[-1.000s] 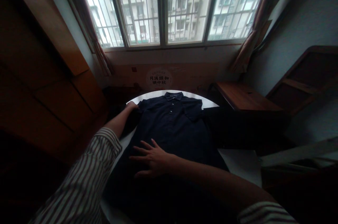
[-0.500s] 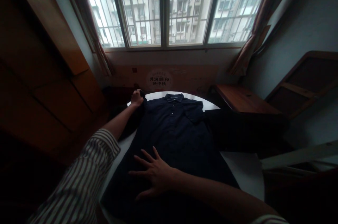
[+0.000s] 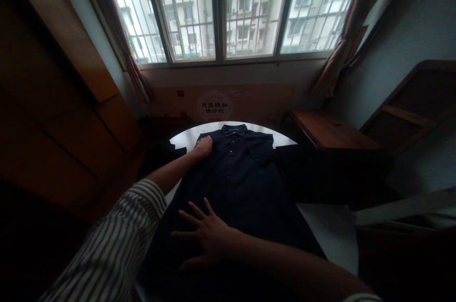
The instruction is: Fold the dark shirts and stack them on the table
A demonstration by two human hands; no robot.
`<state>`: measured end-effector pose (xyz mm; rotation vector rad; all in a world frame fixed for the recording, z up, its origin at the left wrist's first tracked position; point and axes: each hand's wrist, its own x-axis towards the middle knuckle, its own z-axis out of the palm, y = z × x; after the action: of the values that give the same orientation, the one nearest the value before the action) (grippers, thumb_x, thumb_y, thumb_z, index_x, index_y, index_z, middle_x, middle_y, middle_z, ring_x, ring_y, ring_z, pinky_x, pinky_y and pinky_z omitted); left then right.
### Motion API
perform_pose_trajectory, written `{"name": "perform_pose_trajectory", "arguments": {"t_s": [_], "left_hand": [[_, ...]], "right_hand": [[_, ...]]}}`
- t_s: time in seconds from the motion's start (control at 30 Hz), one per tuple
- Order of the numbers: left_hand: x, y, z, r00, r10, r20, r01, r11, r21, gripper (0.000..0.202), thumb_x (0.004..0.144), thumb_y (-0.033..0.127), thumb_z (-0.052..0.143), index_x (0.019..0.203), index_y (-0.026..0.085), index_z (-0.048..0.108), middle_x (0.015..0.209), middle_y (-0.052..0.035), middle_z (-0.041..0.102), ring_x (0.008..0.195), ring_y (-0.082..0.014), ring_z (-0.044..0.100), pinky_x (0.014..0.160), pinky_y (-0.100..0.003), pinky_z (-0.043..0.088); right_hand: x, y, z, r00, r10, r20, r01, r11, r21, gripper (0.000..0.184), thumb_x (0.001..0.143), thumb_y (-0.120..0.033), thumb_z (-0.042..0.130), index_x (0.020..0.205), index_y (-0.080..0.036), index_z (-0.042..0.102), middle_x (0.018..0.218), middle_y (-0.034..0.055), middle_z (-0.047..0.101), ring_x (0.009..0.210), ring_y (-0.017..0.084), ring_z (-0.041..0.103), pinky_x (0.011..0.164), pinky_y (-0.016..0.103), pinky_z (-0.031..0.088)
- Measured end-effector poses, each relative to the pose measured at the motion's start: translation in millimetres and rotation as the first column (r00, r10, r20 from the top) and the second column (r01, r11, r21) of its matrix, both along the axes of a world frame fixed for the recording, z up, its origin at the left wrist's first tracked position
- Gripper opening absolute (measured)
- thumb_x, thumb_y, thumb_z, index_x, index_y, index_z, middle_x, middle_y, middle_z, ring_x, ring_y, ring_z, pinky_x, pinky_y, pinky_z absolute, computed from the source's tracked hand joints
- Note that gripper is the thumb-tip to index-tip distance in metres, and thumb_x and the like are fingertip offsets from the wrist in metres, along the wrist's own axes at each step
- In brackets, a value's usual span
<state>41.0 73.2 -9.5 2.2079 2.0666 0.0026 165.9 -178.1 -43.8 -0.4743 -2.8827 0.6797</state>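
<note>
A dark navy collared shirt (image 3: 242, 188) lies spread out, its collar toward the window and a short button placket facing up. The sleeve (image 3: 259, 146) on the right side rests folded inward over the body. Up near the left shoulder, my left hand (image 3: 204, 146) is closed on the other sleeve, which it mostly hides. My right hand (image 3: 208, 238) lies flat on the lower part of the shirt with its fingers spread.
Beneath the shirt is a round white table (image 3: 185, 136). Dark items that I cannot make out lie on its left and right edges. A wooden stool or small table (image 3: 331, 131) stands at the back right, and orange-brown cabinets (image 3: 89, 136) line the left.
My left hand has moved right and slightly toward me, bringing the left-side sleeve in from the table's edge onto the shirt. My right hand stays flat in place.
</note>
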Motion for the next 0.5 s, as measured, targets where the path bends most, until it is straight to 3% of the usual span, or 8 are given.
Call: {"name": "perform_pose_trajectory", "arguments": {"t_s": [0.1, 0.23, 0.3, 0.4, 0.5], "left_hand": [[0.1, 3.3, -0.5, 0.999, -0.031, 0.029, 0.03, 0.998, 0.053, 0.048, 0.09, 0.027, 0.061, 0.134, 0.01, 0.052, 0.129, -0.0233, 0.062, 0.121, -0.0332, 0.061, 0.097, -0.037, 0.05], [-0.5, 10.2, -10.5, 0.988, -0.014, 0.152, 0.016, 1.0, -0.012, 0.031, 0.089, 0.044, 0.065, 0.103, 0.017, 0.069, 0.103, -0.0108, 0.073, 0.098, -0.0258, 0.07, 0.084, -0.027, 0.053], [-6.9, 18.0, -13.2, 0.978, 0.061, 0.199, -0.068, 0.997, 0.03, 0.03, 0.095, 0.042, 0.056, 0.102, 0.016, 0.068, 0.108, -0.0125, 0.072, 0.105, -0.0257, 0.067, 0.088, -0.028, 0.05], [-24.6, 32.6, -13.7, 0.957, 0.198, 0.211, -0.224, 0.969, 0.106, 0.034, 0.099, 0.033, 0.051, 0.12, 0.007, 0.058, 0.128, -0.0235, 0.06, 0.122, -0.0302, 0.056, 0.096, -0.034, 0.046], [-41.3, 46.6, -16.1, 0.922, 0.311, 0.232, -0.336, 0.939, 0.076, 0.044, 0.095, 0.036, 0.06, 0.118, -0.001, 0.053, 0.121, -0.028, 0.061, 0.116, -0.0313, 0.058, 0.09, -0.035, 0.047]], "right_hand": [[0.2, -0.4, 0.3, 1.0, 0.001, -0.007, -0.001, 1.0, 0.023, 0.072, 0.091, -0.069, 0.047, 0.154, -0.036, 0.033, 0.166, 0.0067, 0.012, 0.151, 0.038, 0.003, 0.114, 0.071, 0.002], [0.8, -1.1, 0.8, 1.0, 0.003, -0.011, -0.002, 0.999, 0.034, 0.072, 0.091, -0.068, 0.048, 0.154, -0.035, 0.033, 0.166, 0.0072, 0.013, 0.151, 0.039, 0.004, 0.114, 0.071, 0.005], [1.5, -1.1, 0.3, 1.0, 0.011, -0.018, -0.01, 0.999, 0.04, 0.072, 0.091, -0.067, 0.049, 0.154, -0.036, 0.032, 0.166, 0.0064, 0.013, 0.151, 0.038, 0.003, 0.114, 0.071, 0.004], [2.4, -0.3, -2.2, 0.999, 0.035, -0.024, -0.034, 0.998, 0.054, 0.071, 0.091, -0.067, 0.049, 0.154, -0.037, 0.033, 0.167, 0.0052, 0.011, 0.151, 0.039, 0.001, 0.113, 0.073, 0.004], [2.2, 0.5, -6.3, 0.997, 0.061, -0.041, -0.058, 0.996, 0.07, 0.071, 0.091, -0.067, 0.048, 0.154, -0.038, 0.032, 0.167, 0.005, 0.011, 0.151, 0.041, 0.0, 0.112, 0.075, 0.005]]}}
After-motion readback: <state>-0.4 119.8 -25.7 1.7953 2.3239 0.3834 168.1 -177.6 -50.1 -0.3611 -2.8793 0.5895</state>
